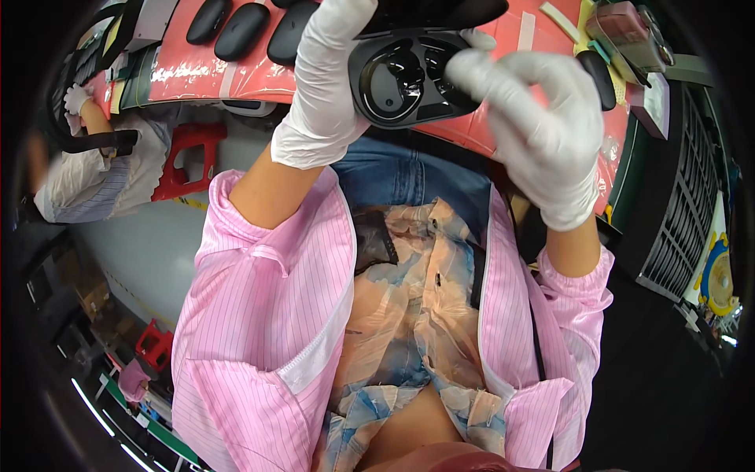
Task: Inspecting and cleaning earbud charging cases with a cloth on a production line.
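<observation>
My gloved left hand [324, 90] grips a glossy black earbud charging case [385, 115] by its left side, over the near edge of the worktable. Its lid [440, 12] stands raised, and two shaped hollows show inside, shiny black parts in them. Over the right hollow are the bent fingers of my gloved right hand [543, 130]. The fingertips are close together and slightly blurred; anything between them is hidden.
Several closed black cases [242, 31] lie on the red table mat [189, 71], one more black case [598, 79] at the right. Boxes [629, 35] stand at the far right. On the left are a red stool [189, 161] and a co-worker's gloved hand [76, 100].
</observation>
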Demonstrator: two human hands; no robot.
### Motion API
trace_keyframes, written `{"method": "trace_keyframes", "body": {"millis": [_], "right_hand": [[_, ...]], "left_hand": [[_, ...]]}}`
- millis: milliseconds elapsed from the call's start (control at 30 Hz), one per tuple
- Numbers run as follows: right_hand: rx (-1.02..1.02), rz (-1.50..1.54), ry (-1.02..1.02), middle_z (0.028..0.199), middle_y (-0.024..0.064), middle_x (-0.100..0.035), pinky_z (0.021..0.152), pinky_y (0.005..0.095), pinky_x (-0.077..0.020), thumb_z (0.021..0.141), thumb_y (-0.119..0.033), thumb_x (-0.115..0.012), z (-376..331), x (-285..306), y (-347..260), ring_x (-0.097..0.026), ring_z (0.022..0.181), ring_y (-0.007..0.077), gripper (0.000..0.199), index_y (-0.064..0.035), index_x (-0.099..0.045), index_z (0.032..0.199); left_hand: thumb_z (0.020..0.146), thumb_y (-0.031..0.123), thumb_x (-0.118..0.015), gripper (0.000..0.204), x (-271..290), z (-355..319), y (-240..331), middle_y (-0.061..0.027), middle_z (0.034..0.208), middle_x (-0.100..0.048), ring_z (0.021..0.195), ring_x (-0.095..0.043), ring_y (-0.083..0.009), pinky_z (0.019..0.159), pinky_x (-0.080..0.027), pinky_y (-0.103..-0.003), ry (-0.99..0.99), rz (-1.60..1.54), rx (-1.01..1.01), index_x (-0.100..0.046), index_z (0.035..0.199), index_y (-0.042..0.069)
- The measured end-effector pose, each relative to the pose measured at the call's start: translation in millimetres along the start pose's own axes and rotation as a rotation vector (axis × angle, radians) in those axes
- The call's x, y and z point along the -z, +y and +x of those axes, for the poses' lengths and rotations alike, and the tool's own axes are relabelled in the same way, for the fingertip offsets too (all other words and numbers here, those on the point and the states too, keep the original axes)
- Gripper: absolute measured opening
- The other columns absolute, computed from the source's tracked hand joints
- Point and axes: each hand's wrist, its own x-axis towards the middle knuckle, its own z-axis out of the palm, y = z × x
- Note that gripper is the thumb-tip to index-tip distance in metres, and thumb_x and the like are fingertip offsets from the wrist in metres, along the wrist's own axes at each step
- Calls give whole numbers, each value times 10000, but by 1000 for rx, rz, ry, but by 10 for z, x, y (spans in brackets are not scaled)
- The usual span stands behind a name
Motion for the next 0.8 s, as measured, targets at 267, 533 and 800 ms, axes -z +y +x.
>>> {"method": "trace_keyframes", "body": {"millis": [267,533,800], "right_hand": [[35,269,-80,840,36,-620,660,320,-477,651,74,-698,208,-18,-85,-594,719,210,369,-118,-742,963],[-254,216,15,900,57,-652,676,311,-506,707,75,-684,126,65,93,-643,803,180,310,-42,-720,991],[-111,71,-199,908,88,-638,774,313,-538,672,144,-664,-52,44,-4,-667,891,220,386,-26,-719,1014]], "left_hand": [[947,498,-504,623,99,83,-30,-178,1210,-630,1072,-627,-272,952,-486,-376,-132,-268,144,-526,1304,-14],[957,445,-519,556,80,81,-83,-155,1183,-643,1033,-643,-252,912,-513,-358,28,-146,61,-548,1277,-8],[842,670,-542,902,-48,77,76,-257,1188,-613,1018,-659,-313,893,-553,-390,56,64,41,-465,1329,-85]]}}
